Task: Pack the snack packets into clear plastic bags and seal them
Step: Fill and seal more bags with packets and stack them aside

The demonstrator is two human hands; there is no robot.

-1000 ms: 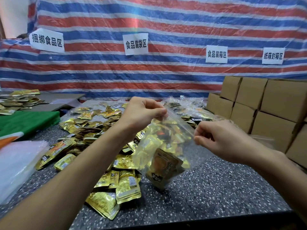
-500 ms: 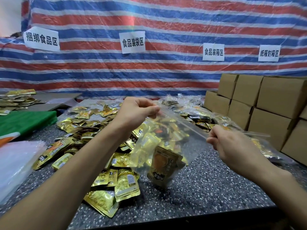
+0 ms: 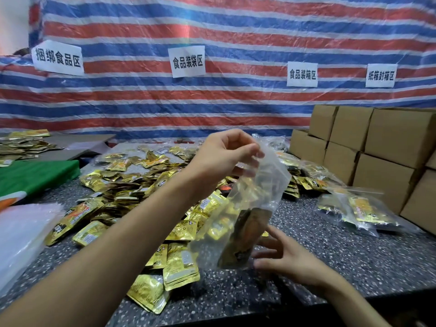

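Head view: left hand [image 3: 224,159] is raised over the table, thumb and fingers pinching the top edge of a clear plastic bag [image 3: 266,185], which hangs down from it above the speckled tabletop [image 3: 342,256]. The bag holds at least one brownish snack packet [image 3: 245,237] low inside; the rest of its contents is blurred. Lower down, right hand [image 3: 290,258] has fingers straight and spread, holding nothing, right at the bag's bottom end; can't tell if it touches. Loose gold snack packets [image 3: 132,190] are heaped on the table behind and left of the bag, some under the left forearm. To the right lie filled clear bags [image 3: 361,213], near stacked cardboard boxes [image 3: 389,147]. Whitish plastic pile [image 3: 21,234] sits at the far left edge, green cloth [image 3: 35,173] behind it. Striped tarp [image 3: 236,102] backs the table, with white paper signs [image 3: 187,61] on it.
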